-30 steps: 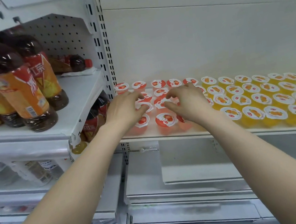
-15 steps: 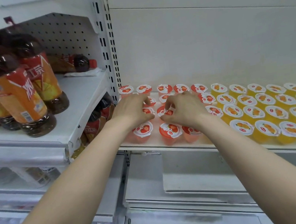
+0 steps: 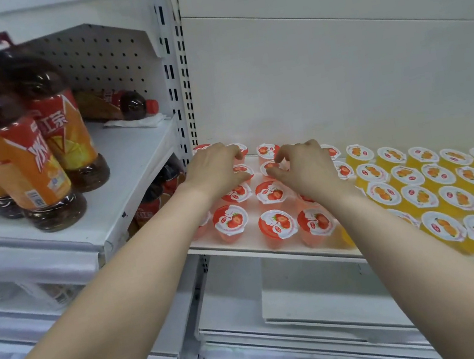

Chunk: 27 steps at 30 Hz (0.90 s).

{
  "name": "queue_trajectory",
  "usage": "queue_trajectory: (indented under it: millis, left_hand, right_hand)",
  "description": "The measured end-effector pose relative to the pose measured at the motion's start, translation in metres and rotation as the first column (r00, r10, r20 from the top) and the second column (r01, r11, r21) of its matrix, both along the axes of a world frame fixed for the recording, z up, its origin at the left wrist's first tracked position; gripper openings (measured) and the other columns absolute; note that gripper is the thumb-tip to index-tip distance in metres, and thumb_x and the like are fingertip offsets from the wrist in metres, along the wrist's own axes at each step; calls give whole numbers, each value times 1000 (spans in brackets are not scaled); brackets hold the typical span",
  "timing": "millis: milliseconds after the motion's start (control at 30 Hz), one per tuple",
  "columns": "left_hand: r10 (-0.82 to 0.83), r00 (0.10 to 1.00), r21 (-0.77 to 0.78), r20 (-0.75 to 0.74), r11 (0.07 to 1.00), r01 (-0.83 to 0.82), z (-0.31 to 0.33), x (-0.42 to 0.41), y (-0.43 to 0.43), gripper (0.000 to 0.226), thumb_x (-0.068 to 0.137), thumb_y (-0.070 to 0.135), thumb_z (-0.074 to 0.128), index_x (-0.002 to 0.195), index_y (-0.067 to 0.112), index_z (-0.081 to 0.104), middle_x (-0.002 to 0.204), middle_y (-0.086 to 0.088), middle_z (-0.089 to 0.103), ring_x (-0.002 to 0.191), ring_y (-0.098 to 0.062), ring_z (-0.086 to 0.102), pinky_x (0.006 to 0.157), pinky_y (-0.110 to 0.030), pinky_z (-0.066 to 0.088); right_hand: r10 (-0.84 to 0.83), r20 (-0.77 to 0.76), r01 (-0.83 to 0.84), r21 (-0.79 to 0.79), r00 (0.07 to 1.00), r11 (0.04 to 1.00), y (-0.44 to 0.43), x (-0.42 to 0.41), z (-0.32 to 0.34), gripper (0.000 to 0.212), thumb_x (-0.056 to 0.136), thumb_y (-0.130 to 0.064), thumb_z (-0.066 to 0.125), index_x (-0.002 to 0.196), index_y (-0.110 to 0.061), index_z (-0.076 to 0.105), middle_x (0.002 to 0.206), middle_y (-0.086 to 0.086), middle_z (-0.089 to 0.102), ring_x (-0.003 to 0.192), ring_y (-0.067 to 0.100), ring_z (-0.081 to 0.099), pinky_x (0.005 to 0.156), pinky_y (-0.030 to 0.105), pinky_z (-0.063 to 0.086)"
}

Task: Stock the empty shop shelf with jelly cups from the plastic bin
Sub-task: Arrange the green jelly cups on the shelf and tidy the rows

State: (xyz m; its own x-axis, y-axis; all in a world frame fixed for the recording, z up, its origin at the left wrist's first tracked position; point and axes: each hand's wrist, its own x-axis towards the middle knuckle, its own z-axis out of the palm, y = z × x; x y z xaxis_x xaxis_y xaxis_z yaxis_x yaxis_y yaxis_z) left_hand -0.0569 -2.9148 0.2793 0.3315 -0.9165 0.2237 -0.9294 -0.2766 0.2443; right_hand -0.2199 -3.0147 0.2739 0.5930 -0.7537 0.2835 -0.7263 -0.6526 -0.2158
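Now we square up jelly cups (image 3: 271,193) mid-frame, right hand (image 3: 305,170) pinching one, left hand (image 3: 214,170) curled, hold unclear; next, probably the uneven front row.

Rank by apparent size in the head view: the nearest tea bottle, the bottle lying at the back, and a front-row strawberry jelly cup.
1. Nearest tea bottle
2. Lying bottle, farther off, partly hidden: true size unsure
3. Front-row strawberry jelly cup
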Motion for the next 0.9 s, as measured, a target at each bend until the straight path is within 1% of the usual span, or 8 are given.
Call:
queue_trajectory:
  millis: [67, 167, 300, 433, 567, 667, 767, 900]
  left_hand:
    - [3, 1000, 9, 7, 1000, -3, 1, -1, -5, 47, 80, 53, 66, 119, 28, 61, 111, -2, 64, 106, -25, 59, 78, -32, 42]
    - [3, 1000, 29, 25, 1000, -3, 4, -1, -10, 46, 79, 53, 67, 116, 27, 64, 106, 0, 67, 102, -23, 60, 74, -30, 42]
    - [-24, 998, 57, 52, 998, 21, 5, 1, -15, 44, 79, 52, 67, 114, 25, 66, 106, 1, 69, 102, -22, 61, 80, -32, 49]
    - [-57, 996, 77, 66, 996, 52, 6, 3, -19, 44, 79, 51, 68, 113, 23, 68, 107, 0, 70, 102, -23, 60, 80, -31, 44]
    - [-55, 996, 49, 66, 997, 52, 4, 5, -23, 40, 83, 47, 67, 113, 21, 68, 109, -1, 69, 106, -24, 56, 85, -31, 37]
    - [-45, 997, 49, 69, 998, 42, 2, 7, -23, 38, 84, 49, 65, 112, 23, 69, 108, -1, 69, 106, -24, 56, 86, -31, 38]
    - [-36, 998, 28, 53, 999, 35, 3, 11, -25, 36, 84, 49, 64, 110, 25, 70, 109, -1, 70, 105, -24, 58, 86, -31, 40]
    - [29, 999, -21, 37, 999, -29, 9, 23, -33, 38, 90, 48, 60, 117, 23, 66, 115, -5, 65, 104, -26, 60, 87, -33, 44]
  right_hand:
    - [0, -16, 1, 28, 1000, 1000, -2, 5, -1, 34, 86, -50, 59, 105, -23, 69, 99, 4, 71, 106, 28, 51, 78, 36, 42]
    - [-9, -46, 10, 32, 999, 999, -6, 10, -1, 35, 83, -51, 62, 102, -23, 70, 96, 3, 70, 106, 27, 51, 75, 34, 43]
    - [-24, -76, 24, -11, 997, 1000, -7, 14, 0, 35, 81, -53, 62, 97, -23, 69, 90, 3, 69, 101, 26, 53, 73, 33, 40]
    - [-34, -115, 26, -68, 993, 997, -5, 16, 1, 34, 81, -51, 61, 96, -22, 70, 85, 6, 67, 97, 27, 54, 72, 34, 39]
    - [-18, -108, 9, -81, 994, 997, 0, 19, 1, 35, 82, -51, 61, 98, -23, 72, 87, 5, 69, 98, 26, 56, 73, 34, 40]
    - [-1, -102, -8, -86, 995, 996, 0, 20, 0, 37, 83, -54, 59, 99, -24, 73, 91, 3, 70, 100, 25, 57, 77, 34, 43]
    - [-10, -35, 8, -57, 999, 998, -13, 16, 1, 38, 85, -56, 57, 100, -25, 73, 93, 1, 72, 99, 25, 56, 81, 37, 46]
    - [-15, 2, 15, -72, 1000, 997, -41, 18, 8, 34, 92, -49, 55, 105, -25, 73, 99, 1, 73, 104, 28, 54, 84, 38, 42]
